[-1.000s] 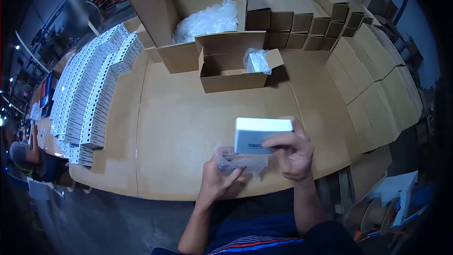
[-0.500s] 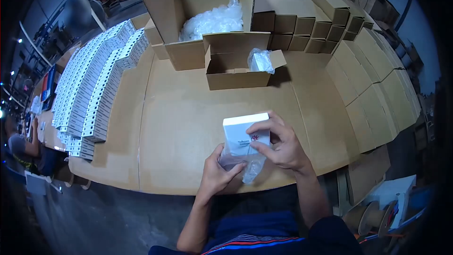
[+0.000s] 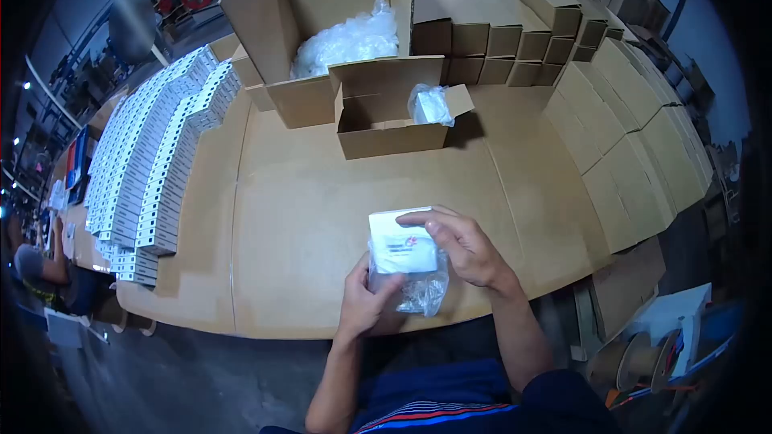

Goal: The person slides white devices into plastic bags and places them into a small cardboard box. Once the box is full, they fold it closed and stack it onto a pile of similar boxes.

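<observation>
A small white box (image 3: 402, 255) with printing on its face sits partway inside a clear plastic bubble bag (image 3: 425, 296), near the front edge of the table. My left hand (image 3: 363, 299) grips the bag and the box's lower left side, thumb across the front. On the upper right, my right hand (image 3: 468, 251) holds the box by its top edge, with fingers bent over it; some fingertips are hidden behind. Farther back, an open brown carton (image 3: 398, 142) has a bubble-wrapped packet (image 3: 433, 104) at its right end.
Stacked white boxes (image 3: 149, 169) line the table's left side. A large open carton (image 3: 301, 104) with bubble bags (image 3: 346, 44) stands at the back. Brown cartons (image 3: 627, 145) are piled along the right and back right. Another person (image 3: 48, 265) is at far left.
The white box has slid deeper into the bubble bag. My right hand has shifted from the box's printed face to its top edge. The whole view has tilted slightly.
</observation>
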Demonstrator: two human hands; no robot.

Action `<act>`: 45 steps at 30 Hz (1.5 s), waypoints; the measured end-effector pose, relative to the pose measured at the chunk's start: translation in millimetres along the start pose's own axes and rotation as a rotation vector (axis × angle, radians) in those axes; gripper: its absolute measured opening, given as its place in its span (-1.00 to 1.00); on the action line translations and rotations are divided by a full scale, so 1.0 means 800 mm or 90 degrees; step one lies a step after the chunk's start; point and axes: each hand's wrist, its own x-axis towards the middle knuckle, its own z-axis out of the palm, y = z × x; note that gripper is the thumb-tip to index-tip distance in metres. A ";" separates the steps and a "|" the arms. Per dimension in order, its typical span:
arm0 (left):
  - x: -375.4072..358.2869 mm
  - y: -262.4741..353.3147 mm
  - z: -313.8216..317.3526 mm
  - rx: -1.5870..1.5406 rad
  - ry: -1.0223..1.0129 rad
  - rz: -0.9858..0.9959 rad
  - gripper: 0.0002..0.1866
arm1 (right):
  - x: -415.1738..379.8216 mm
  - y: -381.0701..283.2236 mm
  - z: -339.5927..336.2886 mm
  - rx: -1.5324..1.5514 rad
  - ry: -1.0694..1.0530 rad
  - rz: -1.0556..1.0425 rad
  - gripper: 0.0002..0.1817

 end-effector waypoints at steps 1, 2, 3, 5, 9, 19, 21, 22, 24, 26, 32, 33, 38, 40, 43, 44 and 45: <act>-0.001 -0.007 -0.004 -0.066 0.013 -0.023 -0.55 | 0.001 0.001 -0.002 0.011 -0.018 0.014 -0.54; -0.001 -0.013 -0.007 -0.133 0.026 -0.046 -0.58 | 0.001 0.008 -0.009 0.011 -0.078 0.018 -0.58; -0.001 -0.015 -0.008 -0.200 0.042 -0.070 -0.59 | -0.002 0.012 -0.003 0.121 -0.030 0.016 -0.54; -0.002 -0.017 0.001 -0.160 0.084 -0.035 -0.55 | -0.014 0.018 0.021 0.343 0.064 0.011 -0.42; 0.003 -0.019 0.001 -0.132 0.128 0.023 -0.53 | -0.036 0.062 0.040 0.395 0.271 0.105 -0.54; 0.003 -0.029 -0.017 0.045 0.097 0.074 -0.48 | -0.041 0.074 0.063 0.505 0.335 0.038 -0.88; 0.009 -0.023 -0.006 0.017 0.114 0.132 -0.41 | -0.043 0.074 0.062 0.506 0.314 0.014 -0.89; 0.008 -0.018 -0.008 0.034 0.094 0.135 -0.42 | -0.043 0.072 0.062 0.508 0.303 0.004 -0.89; 0.004 -0.017 -0.009 0.049 0.074 0.134 -0.43 | -0.038 0.055 0.064 0.513 0.306 -0.004 -0.91; 0.002 -0.015 -0.003 0.040 0.073 0.130 -0.34 | -0.039 0.059 0.065 0.516 0.301 -0.002 -0.91; 0.009 -0.017 -0.006 -0.005 -0.031 0.106 -0.19 | -0.038 0.071 0.070 0.461 0.365 -0.050 -0.91; 0.011 -0.016 -0.006 0.030 -0.052 0.115 -0.16 | -0.036 0.070 0.070 0.426 0.387 -0.055 -0.91; 0.009 -0.007 0.015 -0.034 0.066 0.038 -0.64 | -0.035 0.059 0.066 0.311 0.350 -0.056 -0.90; 0.010 0.000 0.014 -0.069 0.101 -0.037 -0.70 | -0.033 0.052 0.062 0.303 0.358 -0.038 -0.90; 0.011 0.009 0.022 -0.117 0.175 -0.066 -0.74 | -0.037 0.049 0.057 0.314 0.360 0.006 -0.87; 0.011 0.005 0.021 -0.127 0.190 -0.065 -0.74 | -0.038 0.049 0.057 0.323 0.356 0.024 -0.85; 0.011 0.003 0.020 -0.137 0.206 -0.064 -0.74 | -0.040 0.049 0.056 0.301 0.341 -0.018 -0.83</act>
